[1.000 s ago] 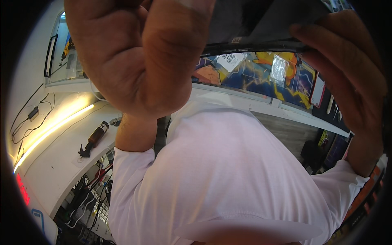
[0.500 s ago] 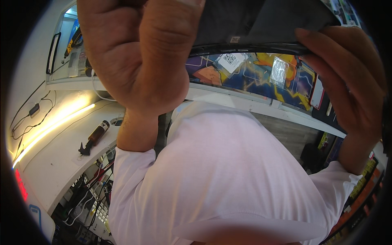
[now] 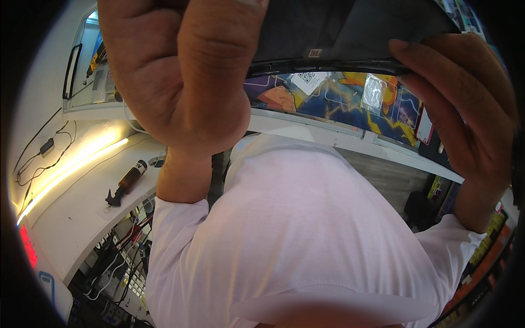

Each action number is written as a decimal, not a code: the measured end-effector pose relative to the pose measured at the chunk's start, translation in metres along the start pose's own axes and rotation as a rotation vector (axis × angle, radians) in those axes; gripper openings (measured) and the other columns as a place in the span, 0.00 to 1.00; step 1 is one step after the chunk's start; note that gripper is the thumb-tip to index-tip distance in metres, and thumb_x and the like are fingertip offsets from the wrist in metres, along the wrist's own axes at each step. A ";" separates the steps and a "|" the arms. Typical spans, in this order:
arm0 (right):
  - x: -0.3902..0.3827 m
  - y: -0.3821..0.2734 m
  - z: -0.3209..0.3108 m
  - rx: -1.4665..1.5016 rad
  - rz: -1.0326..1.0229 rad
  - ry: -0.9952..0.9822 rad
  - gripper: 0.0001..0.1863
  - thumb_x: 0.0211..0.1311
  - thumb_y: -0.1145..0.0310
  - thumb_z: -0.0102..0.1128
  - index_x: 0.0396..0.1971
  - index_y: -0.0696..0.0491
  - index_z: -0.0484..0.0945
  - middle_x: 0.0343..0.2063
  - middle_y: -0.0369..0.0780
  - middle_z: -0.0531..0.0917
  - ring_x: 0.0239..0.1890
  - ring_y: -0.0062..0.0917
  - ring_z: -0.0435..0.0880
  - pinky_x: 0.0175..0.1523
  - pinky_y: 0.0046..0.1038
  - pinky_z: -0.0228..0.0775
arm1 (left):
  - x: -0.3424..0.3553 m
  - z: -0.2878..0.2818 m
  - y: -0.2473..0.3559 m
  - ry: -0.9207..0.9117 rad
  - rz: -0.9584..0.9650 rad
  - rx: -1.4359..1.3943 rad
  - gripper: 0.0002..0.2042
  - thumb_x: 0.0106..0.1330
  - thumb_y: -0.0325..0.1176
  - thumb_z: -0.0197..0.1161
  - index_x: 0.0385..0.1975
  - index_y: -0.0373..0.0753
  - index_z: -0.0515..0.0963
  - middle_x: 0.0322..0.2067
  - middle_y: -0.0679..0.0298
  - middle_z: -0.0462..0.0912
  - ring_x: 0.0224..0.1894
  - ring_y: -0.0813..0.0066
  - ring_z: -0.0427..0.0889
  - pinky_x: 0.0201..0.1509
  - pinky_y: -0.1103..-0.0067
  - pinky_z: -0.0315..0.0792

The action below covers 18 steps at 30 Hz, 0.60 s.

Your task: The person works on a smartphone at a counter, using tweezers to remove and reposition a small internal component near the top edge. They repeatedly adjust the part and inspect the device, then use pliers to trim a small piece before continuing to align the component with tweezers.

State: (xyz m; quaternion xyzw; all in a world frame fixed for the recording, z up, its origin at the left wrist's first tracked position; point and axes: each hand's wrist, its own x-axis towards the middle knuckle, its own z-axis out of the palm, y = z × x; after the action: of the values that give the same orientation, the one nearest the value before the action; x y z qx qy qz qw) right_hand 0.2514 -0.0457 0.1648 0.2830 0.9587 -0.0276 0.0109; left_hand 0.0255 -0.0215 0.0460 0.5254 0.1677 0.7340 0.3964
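A thin black glossy panel (image 3: 350,33) with a small printed label by its lower edge is held up close, cut off by the top of the view. Its exact kind I cannot make out. My left hand (image 3: 180,71) grips its left end, with the thumb raised along the edge and the fingertips out of view. At the opposite end, my right hand (image 3: 465,87) has its fingers closed against the panel's lower right edge. Behind it, a colourful printed mat (image 3: 344,109) bears a white printed card (image 3: 309,81) and a small clear plastic packet (image 3: 373,94).
A brown spray bottle (image 3: 130,179) lies on a white side shelf (image 3: 76,218) at left, near a glowing light strip (image 3: 76,172). Tangled cables (image 3: 117,262) hang below. A red-edged phone-like object (image 3: 424,124) rests by the mat's right end.
My left hand and the panel have shifted slightly left. My right fingertips have moved a little left along the panel's edge.
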 end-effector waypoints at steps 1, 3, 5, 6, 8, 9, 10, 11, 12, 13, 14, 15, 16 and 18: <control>0.000 0.000 0.000 -0.004 -0.004 -0.003 0.19 0.63 0.80 0.65 0.54 0.61 0.82 0.39 0.48 0.84 0.35 0.30 0.84 0.34 0.28 0.72 | -0.001 -0.001 -0.003 0.006 0.014 0.004 0.19 0.71 0.32 0.59 0.57 0.33 0.66 0.46 0.51 0.81 0.46 0.72 0.82 0.58 0.74 0.80; -0.002 0.001 -0.001 -0.003 0.007 -0.005 0.19 0.63 0.79 0.65 0.55 0.61 0.81 0.39 0.48 0.84 0.36 0.31 0.84 0.34 0.28 0.74 | -0.001 -0.003 -0.005 0.004 0.012 -0.109 0.19 0.71 0.32 0.59 0.58 0.32 0.66 0.47 0.51 0.81 0.46 0.72 0.82 0.59 0.74 0.80; -0.004 0.000 0.000 0.026 0.054 0.012 0.20 0.63 0.79 0.66 0.56 0.61 0.81 0.39 0.48 0.84 0.37 0.31 0.85 0.35 0.28 0.74 | -0.002 0.000 0.001 0.016 -0.010 -0.076 0.19 0.71 0.31 0.58 0.58 0.32 0.66 0.47 0.51 0.81 0.47 0.72 0.82 0.59 0.74 0.79; -0.005 -0.002 0.001 0.046 0.086 0.026 0.20 0.63 0.79 0.66 0.56 0.61 0.80 0.39 0.48 0.84 0.37 0.31 0.85 0.35 0.28 0.75 | -0.001 0.001 0.003 0.006 -0.019 -0.076 0.19 0.71 0.31 0.58 0.58 0.33 0.66 0.47 0.51 0.81 0.47 0.72 0.82 0.59 0.74 0.79; -0.008 -0.005 0.002 0.086 0.152 0.054 0.21 0.63 0.78 0.67 0.56 0.61 0.80 0.39 0.48 0.84 0.38 0.31 0.85 0.35 0.28 0.75 | 0.002 -0.001 0.006 -0.034 -0.033 -0.130 0.18 0.71 0.31 0.58 0.58 0.33 0.67 0.47 0.52 0.81 0.47 0.72 0.82 0.60 0.74 0.79; -0.009 -0.005 0.002 0.087 0.160 0.057 0.21 0.63 0.78 0.67 0.57 0.61 0.79 0.39 0.48 0.84 0.38 0.31 0.85 0.35 0.28 0.76 | 0.003 -0.006 0.005 -0.057 -0.022 -0.130 0.18 0.71 0.31 0.58 0.58 0.33 0.67 0.47 0.52 0.81 0.48 0.72 0.82 0.60 0.74 0.78; -0.010 -0.005 0.002 0.089 0.167 0.060 0.21 0.63 0.78 0.67 0.57 0.61 0.79 0.40 0.49 0.84 0.39 0.31 0.85 0.35 0.28 0.76 | 0.004 -0.010 0.004 -0.079 -0.011 -0.129 0.18 0.72 0.31 0.58 0.58 0.33 0.67 0.48 0.53 0.81 0.48 0.72 0.81 0.60 0.74 0.78; -0.011 -0.004 0.001 0.071 0.147 0.051 0.22 0.63 0.77 0.67 0.57 0.61 0.79 0.40 0.49 0.84 0.39 0.31 0.86 0.35 0.28 0.77 | 0.004 -0.021 -0.004 -0.093 0.015 -0.074 0.18 0.72 0.31 0.58 0.58 0.33 0.67 0.48 0.53 0.81 0.48 0.72 0.81 0.60 0.74 0.78; -0.010 -0.002 0.000 0.056 0.118 0.036 0.22 0.63 0.77 0.68 0.57 0.61 0.79 0.40 0.49 0.84 0.39 0.31 0.86 0.35 0.28 0.77 | 0.004 -0.024 -0.013 -0.039 -0.003 -0.182 0.18 0.72 0.31 0.58 0.58 0.33 0.67 0.48 0.53 0.81 0.48 0.72 0.81 0.60 0.74 0.78; -0.010 -0.001 -0.001 0.042 0.088 0.021 0.22 0.63 0.77 0.68 0.57 0.61 0.78 0.40 0.49 0.84 0.39 0.31 0.86 0.35 0.29 0.77 | 0.003 -0.027 -0.021 0.018 -0.016 -0.291 0.18 0.72 0.31 0.58 0.58 0.33 0.67 0.48 0.54 0.81 0.48 0.73 0.81 0.61 0.74 0.78; -0.008 0.002 -0.005 0.033 0.050 0.001 0.22 0.63 0.77 0.68 0.57 0.61 0.79 0.40 0.49 0.84 0.39 0.31 0.86 0.35 0.29 0.77 | 0.002 -0.021 -0.030 0.142 -0.074 -0.563 0.18 0.72 0.31 0.58 0.58 0.33 0.67 0.48 0.54 0.81 0.48 0.73 0.81 0.61 0.74 0.78; -0.007 0.003 -0.006 0.020 0.026 -0.008 0.22 0.62 0.77 0.68 0.56 0.62 0.79 0.40 0.50 0.84 0.39 0.31 0.86 0.35 0.28 0.78 | 0.001 -0.019 -0.028 0.152 -0.087 -0.589 0.18 0.72 0.31 0.58 0.58 0.33 0.67 0.48 0.54 0.81 0.48 0.73 0.81 0.61 0.75 0.78; -0.006 0.004 -0.007 0.006 0.002 -0.017 0.22 0.62 0.77 0.69 0.56 0.62 0.79 0.40 0.50 0.85 0.39 0.31 0.86 0.35 0.28 0.78 | 0.001 -0.016 -0.025 0.161 -0.099 -0.615 0.18 0.72 0.31 0.58 0.58 0.33 0.66 0.48 0.54 0.81 0.48 0.73 0.81 0.61 0.75 0.78; -0.005 0.004 -0.006 -0.012 -0.004 -0.011 0.22 0.60 0.77 0.69 0.55 0.62 0.80 0.40 0.50 0.85 0.38 0.31 0.86 0.35 0.28 0.77 | 0.003 -0.006 0.002 -0.001 -0.064 -0.280 0.18 0.72 0.31 0.58 0.58 0.33 0.66 0.48 0.54 0.81 0.47 0.73 0.81 0.61 0.75 0.78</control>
State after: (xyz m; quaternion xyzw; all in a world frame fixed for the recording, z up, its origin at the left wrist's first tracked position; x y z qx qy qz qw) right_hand 0.2580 -0.0451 0.1706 0.2811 0.9592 -0.0232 0.0176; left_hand 0.0189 -0.0199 0.0470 0.4596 0.0803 0.7368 0.4893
